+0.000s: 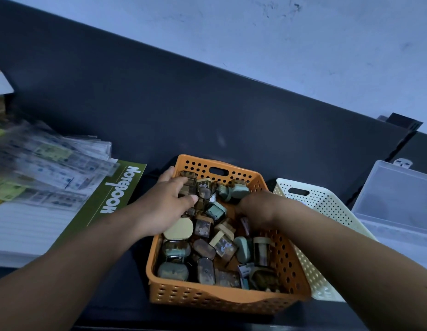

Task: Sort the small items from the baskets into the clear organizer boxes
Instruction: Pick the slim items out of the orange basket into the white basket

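I'm gripping a jar (186, 185) with my left hand (164, 203); my right hand (256, 210) is buried, grip unclear. Lifting risks dragging packed neighbours (202, 227) from the basket (207, 300).

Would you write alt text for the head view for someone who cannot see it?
A person's left hand and right hand reach into an orange basket full of small jars on a dark table. A cream basket and a clear organizer box sit to its right, a green notebook to its left.
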A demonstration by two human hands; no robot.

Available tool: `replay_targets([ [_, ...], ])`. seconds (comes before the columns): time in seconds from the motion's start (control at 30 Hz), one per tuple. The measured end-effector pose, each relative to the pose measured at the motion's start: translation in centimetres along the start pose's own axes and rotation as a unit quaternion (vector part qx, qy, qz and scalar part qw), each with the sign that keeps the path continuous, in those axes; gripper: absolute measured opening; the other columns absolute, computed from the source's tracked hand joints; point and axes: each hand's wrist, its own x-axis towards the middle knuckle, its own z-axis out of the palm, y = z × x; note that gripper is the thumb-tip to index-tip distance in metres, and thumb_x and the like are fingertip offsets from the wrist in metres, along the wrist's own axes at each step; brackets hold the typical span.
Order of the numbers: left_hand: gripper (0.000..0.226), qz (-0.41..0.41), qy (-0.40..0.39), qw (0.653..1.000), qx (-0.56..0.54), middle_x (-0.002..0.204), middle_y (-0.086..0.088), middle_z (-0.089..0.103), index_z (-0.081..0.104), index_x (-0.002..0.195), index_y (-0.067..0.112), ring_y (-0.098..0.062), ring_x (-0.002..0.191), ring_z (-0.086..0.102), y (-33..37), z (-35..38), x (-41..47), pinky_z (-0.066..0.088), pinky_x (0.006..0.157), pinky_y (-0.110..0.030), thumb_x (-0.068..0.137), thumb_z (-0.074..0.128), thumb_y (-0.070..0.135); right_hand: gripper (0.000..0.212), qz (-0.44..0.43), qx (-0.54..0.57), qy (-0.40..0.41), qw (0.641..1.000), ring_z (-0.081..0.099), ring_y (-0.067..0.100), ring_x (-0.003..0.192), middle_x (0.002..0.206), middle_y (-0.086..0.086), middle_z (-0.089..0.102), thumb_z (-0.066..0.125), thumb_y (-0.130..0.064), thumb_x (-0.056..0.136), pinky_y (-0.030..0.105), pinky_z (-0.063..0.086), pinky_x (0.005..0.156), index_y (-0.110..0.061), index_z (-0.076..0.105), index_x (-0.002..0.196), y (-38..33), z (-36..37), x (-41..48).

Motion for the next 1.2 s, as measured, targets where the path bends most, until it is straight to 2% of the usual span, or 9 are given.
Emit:
replay_targets([
  [0.13,0.063,0.001,0.001,1.0,0.001,0.158,0.014,-0.012,0.025,0.15,0.021,-0.013,0.145,0.015,-0.1,0.1,0.1,0.02,0.117,-0.038,0.095,0.051,0.038,0.025,-0.011,0.009,0.026,1.0,0.058,0.022,0.092,0.099,0.002,0.062,0.053,-0.008,0.088,0.033,0.046,0.077,-0.018,0.062,0.109,0.3,0.0,-0.1],
  [0.27,0.063,0.001,0.001,1.0,-0.001,0.158,0.015,-0.011,0.025,0.15,0.022,-0.013,0.145,0.015,-0.2,0.0,0.2,0.02,0.117,-0.039,0.095,0.052,0.037,0.027,-0.009,0.074,0.036,0.997,0.058,0.02,0.096,0.104,0.001,0.063,0.071,-0.015,0.081,0.035,0.051,0.08,-0.018,0.065,0.106,0.5,-0.3,-0.2],
  [0.4,0.062,0.004,-0.001,1.0,0.001,0.158,0.015,-0.01,0.026,0.15,0.022,-0.013,0.145,0.014,-0.1,0.1,0.1,0.02,0.117,-0.039,0.095,0.051,0.036,0.017,-0.016,0.192,0.102,0.976,0.055,0.012,0.086,0.086,-0.013,0.057,0.069,-0.011,0.084,0.022,0.044,0.066,-0.025,0.062,0.092,1.0,-0.3,-0.9],
  [0.6,0.061,0.003,0.002,1.0,-0.005,0.158,0.016,-0.01,0.028,0.149,0.022,-0.013,0.145,0.015,-0.2,0.1,0.2,0.02,0.117,-0.037,0.095,0.052,0.036,0.015,-0.016,0.382,0.243,0.892,0.059,0.004,0.069,0.076,-0.005,0.066,0.075,-0.007,0.079,0.022,0.047,0.065,-0.017,0.066,0.082,3.1,-0.7,-4.4],
  [0.73,0.061,0.003,0.002,1.0,0.005,0.158,0.015,-0.01,0.027,0.149,0.021,-0.013,0.145,0.013,0.0,0.0,0.1,0.018,0.117,-0.036,0.095,0.052,0.037,0.013,0.076,0.415,0.341,0.84,0.055,0.007,0.06,0.071,-0.003,0.063,0.075,-0.011,0.079,0.022,0.042,0.056,-0.013,0.064,0.084,5.9,-0.3,-7.3],
  [0.87,0.061,0.002,-0.002,1.0,0.008,0.158,0.015,-0.011,0.026,0.15,0.021,-0.012,0.146,0.008,0.2,0.1,0.0,0.016,0.116,-0.033,0.096,0.051,0.037,0.014,0.205,0.311,0.349,0.86,0.058,0.018,0.073,0.081,-0.004,0.066,0.073,-0.014,0.08,0.031,0.044,0.061,-0.02,0.06,0.08,8.2,1.3,-8.0],
  [0.93,0.062,0.002,-0.005,1.0,0.006,0.158,0.015,-0.011,0.025,0.15,0.02,-0.012,0.146,0.006,0.3,0.1,-0.1,0.015,0.114,-0.032,0.096,0.05,0.036,0.014,0.211,0.281,0.349,0.868,0.057,0.017,0.083,0.095,0.0,0.065,0.073,-0.018,0.081,0.028,0.042,0.067,-0.021,0.065,0.093,8.0,1.5,-7.5],
  [1.07,0.062,-0.003,-0.011,1.0,-0.001,0.158,0.016,-0.011,0.024,0.15,0.02,-0.012,0.145,0.011,0.2,0.0,-0.1,0.018,0.116,-0.034,0.096,0.05,0.036,0.02,0.081,0.314,0.339,0.883,0.056,0.011,0.098,0.106,-0.007,0.062,0.06,-0.017,0.092,0.024,0.041,0.082,-0.021,0.067,0.11,4.1,-0.2,-5.7],
  [1.2,0.062,-0.004,-0.012,1.0,0.005,0.158,0.017,-0.011,0.024,0.15,0.021,-0.009,0.145,0.009,0.4,-0.1,-0.3,0.017,0.113,-0.029,0.096,0.049,0.036,0.036,-0.043,0.333,0.228,0.914,0.052,0.014,0.12,0.13,-0.004,0.058,0.049,-0.007,0.096,0.027,0.042,0.099,-0.024,0.061,0.126,-0.1,-1.9,-2.3],
])
